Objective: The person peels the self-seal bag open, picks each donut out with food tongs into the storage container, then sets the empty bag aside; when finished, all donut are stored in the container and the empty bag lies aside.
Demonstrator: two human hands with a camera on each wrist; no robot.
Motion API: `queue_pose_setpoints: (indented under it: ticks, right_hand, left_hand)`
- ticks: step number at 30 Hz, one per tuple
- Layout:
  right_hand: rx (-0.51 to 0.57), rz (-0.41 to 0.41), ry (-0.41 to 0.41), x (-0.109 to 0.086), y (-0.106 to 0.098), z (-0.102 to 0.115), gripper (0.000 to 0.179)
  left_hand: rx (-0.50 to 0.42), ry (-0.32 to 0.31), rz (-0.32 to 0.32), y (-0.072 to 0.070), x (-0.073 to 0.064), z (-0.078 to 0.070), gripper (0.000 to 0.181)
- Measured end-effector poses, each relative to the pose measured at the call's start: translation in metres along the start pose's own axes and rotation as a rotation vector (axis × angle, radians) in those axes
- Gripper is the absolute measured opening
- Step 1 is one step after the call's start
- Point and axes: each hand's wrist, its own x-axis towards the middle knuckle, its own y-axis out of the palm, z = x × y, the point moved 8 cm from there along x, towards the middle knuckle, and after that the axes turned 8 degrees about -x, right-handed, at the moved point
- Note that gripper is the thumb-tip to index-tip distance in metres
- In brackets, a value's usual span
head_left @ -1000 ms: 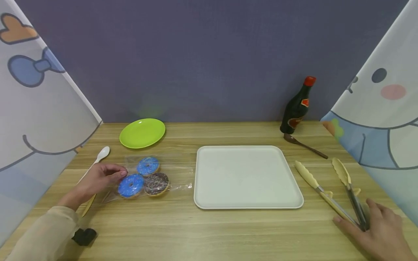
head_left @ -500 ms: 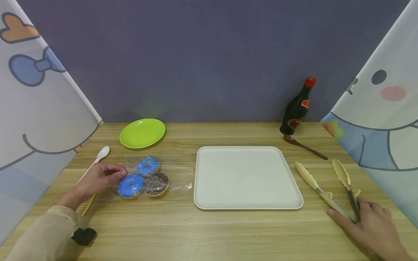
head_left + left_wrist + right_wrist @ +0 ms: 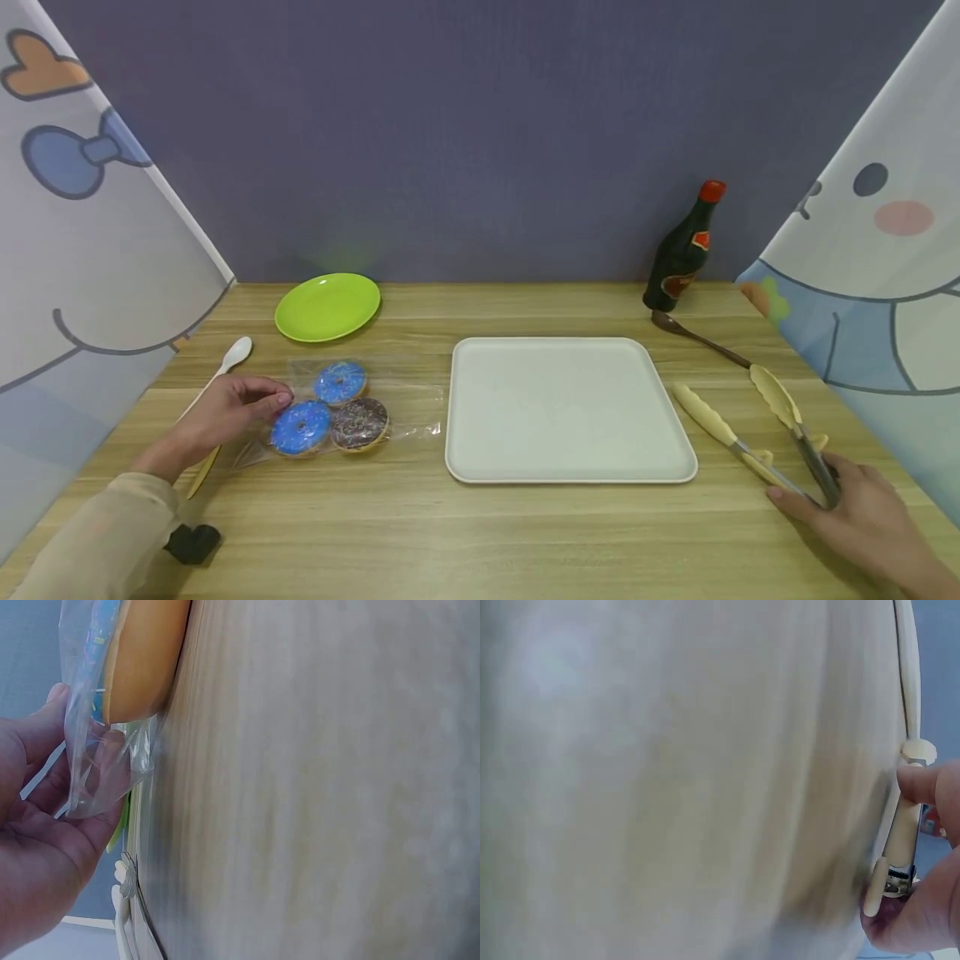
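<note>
My left hand (image 3: 228, 412) pinches the left edge of a clear plastic bag (image 3: 408, 408). Inside the bag lie two blue-frosted donuts (image 3: 302, 427) and a chocolate-frosted donut (image 3: 360, 423). In the left wrist view, the bag's film (image 3: 90, 776) sits between thumb and fingers, beside the orange underside of a donut (image 3: 146, 660). At the right, my right hand (image 3: 862, 512) holds the handle end of cream-tipped tongs (image 3: 812, 462), whose arms are spread apart. The right wrist view shows the thumb on the tongs (image 3: 904, 832); some fingers are hidden.
A white tray (image 3: 570, 408) lies at the table's centre. Behind are a green plate (image 3: 327, 307) and a dark bottle (image 3: 678, 258), near a brown spoon (image 3: 701, 337). A white spoon (image 3: 237, 352), a yellow handle (image 3: 202, 473) and a black object (image 3: 192, 544) surround the left arm.
My right hand has shifted slightly forward with the tongs, and their tips have swung a little left and closer together. The left hand and the bag have stayed still.
</note>
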Motion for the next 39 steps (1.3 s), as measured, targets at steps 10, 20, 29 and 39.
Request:
queue_pose_setpoints:
  ticks: [10, 20, 29, 39]
  right_hand:
    - [0.018, 0.156, 0.060, 0.008, -0.002, -0.004, 0.061]
    - [-0.009, -0.053, 0.024, 0.012, -0.014, -0.001, 0.076]
    - [0.058, -0.146, -0.092, 0.014, -0.025, 0.040, 0.042]
    - [0.133, -0.271, -0.401, 0.018, -0.030, 0.109, 0.058]
  left_hand:
    - [-0.011, 0.017, 0.004, 0.001, 0.000, 0.000, 0.021]
    - [0.001, 0.015, 0.000, 0.001, 0.001, 0.001, 0.022]
    - [0.001, 0.013, 0.004, 0.000, 0.000, 0.001, 0.021]
    - [0.007, -0.022, -0.002, -0.001, 0.001, 0.001, 0.024]
